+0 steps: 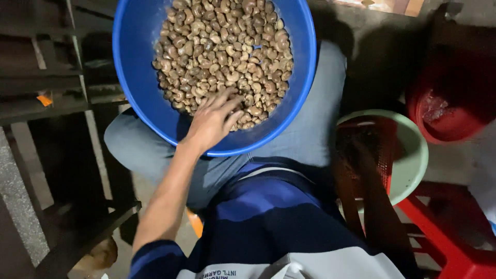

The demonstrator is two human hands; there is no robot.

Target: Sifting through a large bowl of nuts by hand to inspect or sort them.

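While the left hand [213, 120] lies spread over the near edge of the heap, its fingers [231, 103] are splayed wide and pressed down among the cashew nuts [222, 51], palm down, closed on nothing that can be seen; whether a nut or two sits under the palm cannot be told. No right hand shows anywhere in the view. By the look of them the nuts are small, hard, curved and dry, light one by one, loose enough to roll and slide over each other, so they would be scooped or raked with cupped fingers, or pinched singly between thumb and fingertip. They fill the blue plastic basin [305, 62], which rests on the person's lap across the grey trousers [315, 129]; full as it is, the basin probably weighs a fair bit, and its rolled rim looks the natural place to grip it. Off to the person's right stand a pale green bowl [416, 155], a red tub [449, 113] and a red stool [444, 243]; to the left, a dark metal frame [57, 82]
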